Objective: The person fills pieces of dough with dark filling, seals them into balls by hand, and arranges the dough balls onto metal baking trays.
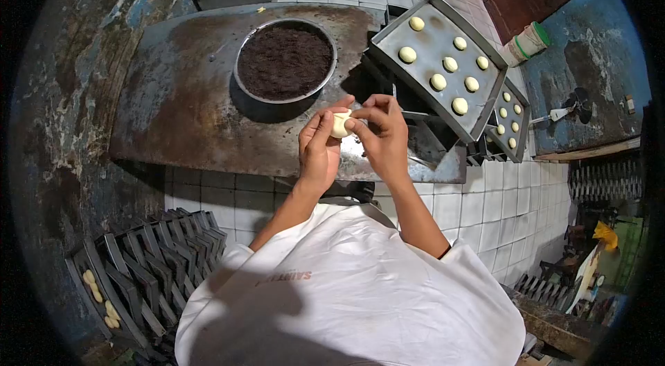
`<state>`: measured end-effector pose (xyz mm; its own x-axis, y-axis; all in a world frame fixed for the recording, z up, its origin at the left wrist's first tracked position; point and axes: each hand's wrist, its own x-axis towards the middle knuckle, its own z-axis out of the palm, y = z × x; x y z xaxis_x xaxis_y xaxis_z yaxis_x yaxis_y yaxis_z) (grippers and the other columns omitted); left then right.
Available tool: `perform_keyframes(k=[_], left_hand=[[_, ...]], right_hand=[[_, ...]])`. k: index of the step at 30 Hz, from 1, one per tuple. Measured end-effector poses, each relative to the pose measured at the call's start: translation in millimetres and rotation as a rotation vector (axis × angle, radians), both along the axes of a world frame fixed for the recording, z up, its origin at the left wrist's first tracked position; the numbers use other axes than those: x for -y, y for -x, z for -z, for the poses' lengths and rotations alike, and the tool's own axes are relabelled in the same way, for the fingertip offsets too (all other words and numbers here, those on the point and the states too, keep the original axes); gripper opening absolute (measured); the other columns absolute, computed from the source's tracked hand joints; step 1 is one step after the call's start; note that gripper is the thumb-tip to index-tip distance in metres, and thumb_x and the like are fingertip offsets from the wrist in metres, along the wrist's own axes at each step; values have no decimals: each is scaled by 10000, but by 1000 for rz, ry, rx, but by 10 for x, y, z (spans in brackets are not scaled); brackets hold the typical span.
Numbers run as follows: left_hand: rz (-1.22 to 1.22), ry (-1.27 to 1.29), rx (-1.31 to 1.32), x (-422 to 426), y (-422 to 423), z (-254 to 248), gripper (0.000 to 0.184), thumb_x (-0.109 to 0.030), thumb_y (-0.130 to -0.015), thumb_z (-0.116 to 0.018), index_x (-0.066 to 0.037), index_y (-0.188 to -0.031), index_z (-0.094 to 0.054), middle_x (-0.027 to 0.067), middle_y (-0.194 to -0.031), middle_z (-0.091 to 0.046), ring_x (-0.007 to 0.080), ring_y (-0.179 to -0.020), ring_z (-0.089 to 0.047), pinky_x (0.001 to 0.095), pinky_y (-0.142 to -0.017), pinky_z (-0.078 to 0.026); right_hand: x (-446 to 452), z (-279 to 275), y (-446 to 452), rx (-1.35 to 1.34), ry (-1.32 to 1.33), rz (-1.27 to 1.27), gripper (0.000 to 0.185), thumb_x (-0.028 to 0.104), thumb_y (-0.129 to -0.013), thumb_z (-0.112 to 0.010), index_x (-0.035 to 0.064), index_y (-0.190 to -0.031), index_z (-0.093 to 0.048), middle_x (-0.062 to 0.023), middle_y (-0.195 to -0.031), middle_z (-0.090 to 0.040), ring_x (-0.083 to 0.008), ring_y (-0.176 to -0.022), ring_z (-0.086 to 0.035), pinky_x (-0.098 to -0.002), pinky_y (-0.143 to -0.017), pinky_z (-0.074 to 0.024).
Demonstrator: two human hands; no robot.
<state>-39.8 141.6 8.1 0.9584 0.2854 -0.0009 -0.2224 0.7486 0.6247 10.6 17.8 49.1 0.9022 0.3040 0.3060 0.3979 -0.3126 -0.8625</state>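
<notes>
Between my hands, just over the table's near side, is a small pale dough ball (pixel 340 126). My left hand (pixel 320 143) cups it from the left, thumb along its side. The fingertips and thumb of my right hand (pixel 379 132) pinch the dough's upper right edge. Beyond them stands a round metal bowl (pixel 237 75) full of dark brown crumbly filling (pixel 285 59). To the right, a tilted metal tray (pixel 426 44) carries several round dough balls (pixel 438 82), spaced apart. Whether filling is inside the held dough is hidden.
The worn metal table (pixel 173 109) spans the middle. A second tray of dough balls (pixel 511 123) sits lower right of the first. Stacked trays (pixel 149 255) stand at lower left, some holding dough pieces. A white bucket (pixel 530 44) with green rim is at the upper right.
</notes>
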Motion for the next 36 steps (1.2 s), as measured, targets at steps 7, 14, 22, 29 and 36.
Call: perform_keyframes(k=[7, 14, 22, 29, 36], left_hand=[[66, 55, -3, -94, 64, -19, 300, -175, -1012, -548, 4, -1243, -615, 160, -1414, -565, 255, -1331, -510, 383, -1119, -388], [-50, 157, -247, -154, 134, 120, 262, -209, -1050, -558, -29, -1228, -626, 114, -1246, -649, 160, -1071, -640, 300, -896, -537], [-90, -99, -6, 93, -29, 159, 266, -209, -1061, -528, -33, -1237, -625, 136, -1345, -616, 191, -1202, -586, 347, -1050, -443], [-200, 6, -115, 495, -393, 133, 190, -203, -1062, -540, -39, -1032, -630, 98, -1091, -681, 153, -1006, -642, 296, -892, -510], [-172, 10, -318, 855, -740, 126, 256, -286, -1032, -611, -61, -910, -617, 27, -858, -660, 78, -743, -602, 238, -685, -490]], right_hand=[[-98, 81, 42, -361, -294, -114, 236, 31, -813, -768, -33, -1037, -730, -94, -949, -686, -180, -841, -680, -310, -812, -536], [-200, 162, 197, 92, 101, -66, 295, 11, -785, -767, 46, -1078, -758, -111, -941, -674, -232, -808, -674, -320, -745, -533], [-108, 53, -34, -40, -99, 44, 195, 66, -760, -816, 38, -942, -752, -85, -806, -625, -244, -743, -652, -316, -734, -527], [132, 110, -93, -84, -10, 97, 191, 68, -837, -771, -9, -1011, -753, -107, -888, -686, -196, -781, -681, -294, -758, -539], [712, 180, -464, -186, -36, -88, 231, -10, -834, -756, -25, -1065, -753, -96, -1012, -691, -143, -859, -670, -280, -765, -544]])
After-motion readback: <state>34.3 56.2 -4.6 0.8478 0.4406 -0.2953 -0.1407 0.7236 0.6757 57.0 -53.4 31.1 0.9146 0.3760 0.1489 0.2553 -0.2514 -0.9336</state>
